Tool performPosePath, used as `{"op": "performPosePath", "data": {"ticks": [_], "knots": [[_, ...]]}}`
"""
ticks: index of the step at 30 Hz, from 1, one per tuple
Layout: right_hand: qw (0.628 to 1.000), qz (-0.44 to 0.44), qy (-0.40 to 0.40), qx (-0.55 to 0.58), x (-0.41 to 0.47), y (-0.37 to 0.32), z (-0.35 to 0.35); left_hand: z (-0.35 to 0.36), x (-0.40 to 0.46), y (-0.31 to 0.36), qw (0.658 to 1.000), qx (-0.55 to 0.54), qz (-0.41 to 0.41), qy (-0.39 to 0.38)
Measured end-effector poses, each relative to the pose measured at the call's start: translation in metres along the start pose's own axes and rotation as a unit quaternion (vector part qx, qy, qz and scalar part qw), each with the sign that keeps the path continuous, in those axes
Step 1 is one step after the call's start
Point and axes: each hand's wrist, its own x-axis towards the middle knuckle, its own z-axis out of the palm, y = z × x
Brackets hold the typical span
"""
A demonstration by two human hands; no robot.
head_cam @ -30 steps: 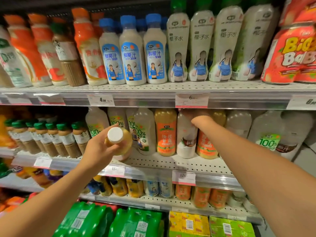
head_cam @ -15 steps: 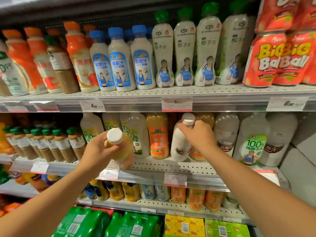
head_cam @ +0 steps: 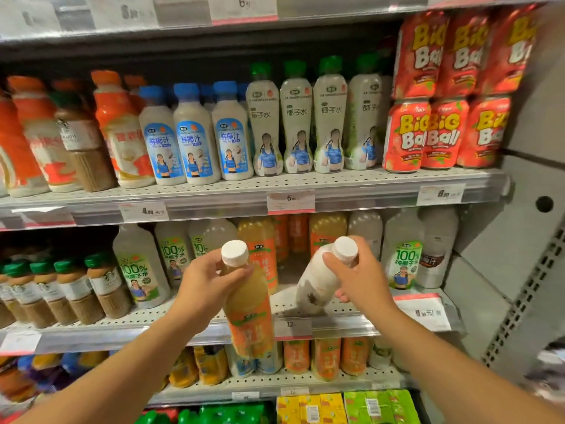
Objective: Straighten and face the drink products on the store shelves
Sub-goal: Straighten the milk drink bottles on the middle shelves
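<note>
Two bare forearms are seen, entering from the lower corners of the head view. No sleeve is seen on either forearm as far as the frame's edge. The left hand and the right hand are ungloved. Short, unpainted nails are made out on the thumbs. The wrists are plain, and the forearms are smooth and slender, widened toward the frame's lower edge by the wide-angle lens. Nothing more of the person is shown.
</note>
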Motion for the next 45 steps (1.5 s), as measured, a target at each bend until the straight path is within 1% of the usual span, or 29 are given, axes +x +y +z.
{"op": "performPosePath", "data": {"ticks": [4, 11, 15, 18, 20, 24, 31, 34, 37, 42, 45], "knots": [[0.999, 0.024, 0.016, -0.045, -0.04, -0.008, -0.031, 0.017, 0.003, 0.0, 0.997, -0.031, 0.022, -0.062], [0.986, 0.104, 0.021, -0.129, -0.12, -0.004, -0.074, 0.041, 0.001, 0.01, 0.991, -0.06, 0.038, -0.111], [0.98, 0.087, 0.024, -0.176, -0.15, 0.002, -0.104, 0.057, -0.004, 0.019, 0.989, -0.061, 0.024, -0.131], [0.97, 0.078, 0.029, -0.23, -0.161, 0.009, -0.131, 0.073, -0.002, 0.023, 0.992, -0.06, -0.011, -0.11], [0.966, 0.073, 0.031, -0.244, -0.165, 0.018, -0.149, 0.084, 0.0, 0.026, 0.994, -0.049, -0.031, -0.093], [0.965, 0.059, -0.006, -0.255, -0.165, 0.036, -0.188, 0.102, 0.0, 0.03, 0.997, -0.016, -0.04, -0.063], [0.97, 0.028, -0.041, -0.237, -0.139, 0.062, -0.242, 0.127, 0.006, 0.051, 0.998, -0.012, -0.056, 0.019], [0.972, 0.02, -0.053, -0.229, -0.124, 0.066, -0.247, 0.131, 0.009, 0.055, 0.997, -0.019, -0.061, 0.05], [0.975, 0.03, -0.059, -0.211, -0.111, 0.069, -0.246, 0.133, 0.012, 0.052, 0.996, -0.014, -0.061, 0.069], [0.983, 0.04, -0.047, -0.175, -0.093, 0.068, -0.237, 0.126, 0.028, 0.037, 0.995, -0.009, -0.055, 0.085], [0.982, 0.051, -0.043, -0.179, -0.084, 0.067, -0.228, 0.118, 0.047, 0.032, 0.996, -0.014, -0.055, 0.073]]}}
